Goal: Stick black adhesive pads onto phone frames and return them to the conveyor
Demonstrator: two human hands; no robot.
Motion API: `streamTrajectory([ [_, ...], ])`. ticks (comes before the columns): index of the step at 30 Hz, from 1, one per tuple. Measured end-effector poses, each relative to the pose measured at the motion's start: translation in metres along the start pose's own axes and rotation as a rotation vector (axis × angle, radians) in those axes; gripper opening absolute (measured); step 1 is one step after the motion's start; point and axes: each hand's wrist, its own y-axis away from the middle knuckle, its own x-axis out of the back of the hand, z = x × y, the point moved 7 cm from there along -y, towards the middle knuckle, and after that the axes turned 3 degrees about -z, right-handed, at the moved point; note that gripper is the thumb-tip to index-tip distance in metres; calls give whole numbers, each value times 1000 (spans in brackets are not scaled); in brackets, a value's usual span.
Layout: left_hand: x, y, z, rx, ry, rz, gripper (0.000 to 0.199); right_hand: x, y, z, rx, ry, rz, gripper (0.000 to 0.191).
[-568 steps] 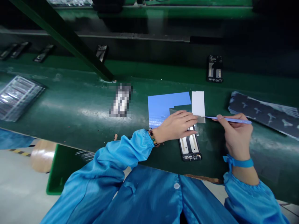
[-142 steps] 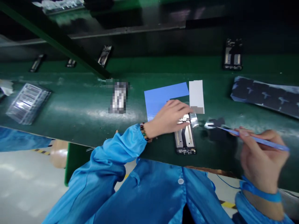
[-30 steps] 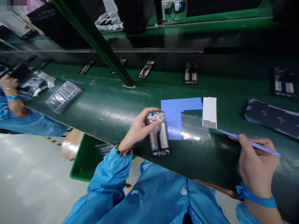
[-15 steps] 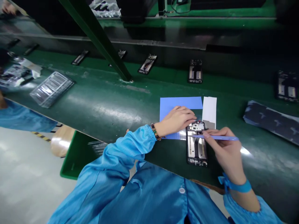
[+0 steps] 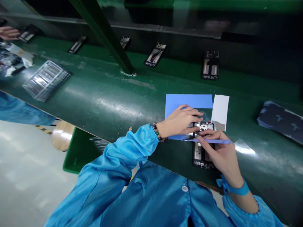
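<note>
So the phone (image 5: 197, 153) lies on the bench (image 5: 132, 123), about 1 o'clock from the wearer, long axis pretty much 12 to 6. Right hand (image 5: 219, 148) is the nearer one: it's over the 3 o'clock edge, fingers bent around the tweezers (image 5: 221, 142). Those cross the phone basically square to its long axis, tips pointing to 9 and poking out past the left edge. Seen from that hand, the phone is at 9.

Left hand (image 5: 178, 123) is up at 10 o'clock, palm down, fingers stretched out close together by the phone's top left corner, so for it the phone is around 4. Can't tell if it's pinching or pressing anything. Blue sheet (image 5: 187, 101) is partly under that hand, white card (image 5: 221, 108) at the phone's 1 o'clock.
</note>
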Motion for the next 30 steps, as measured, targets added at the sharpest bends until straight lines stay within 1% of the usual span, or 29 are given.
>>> streamTrajectory([
  [1,0,0,0,1,1,2,34,7,-2,0,-8,-47,20,42],
  [3,0,1,-1,-1,-2,5,36,28,-7,-1,-5,-122,128,44],
  [5,1,2,1,-13,-13,6,36,51,-12,0,2,-137,255,46],
  [7,1,3,2,-25,-24,5,36,65,-19,3,-8,-110,305,49],
  [9,1,4,3,-27,-29,13,36,67,-26,10,-31,-88,278,49],
  [13,1,4,3,-43,-23,38,36,62,-34,23,-47,-55,236,47],
  [19,-1,3,2,-80,-19,58,35,62,-34,27,-47,-54,214,46],
  [22,-3,3,5,-145,-3,48,30,60,-34,29,-55,-62,203,45],
  [26,-4,4,14,-253,-13,22,29,56,-35,26,-65,-78,189,47],
  [28,-4,4,17,-266,-58,14,29,62,-34,21,-66,-93,224,47],
  [30,-5,4,19,-276,-104,13,29,80,-26,16,-46,-124,336,46],
])
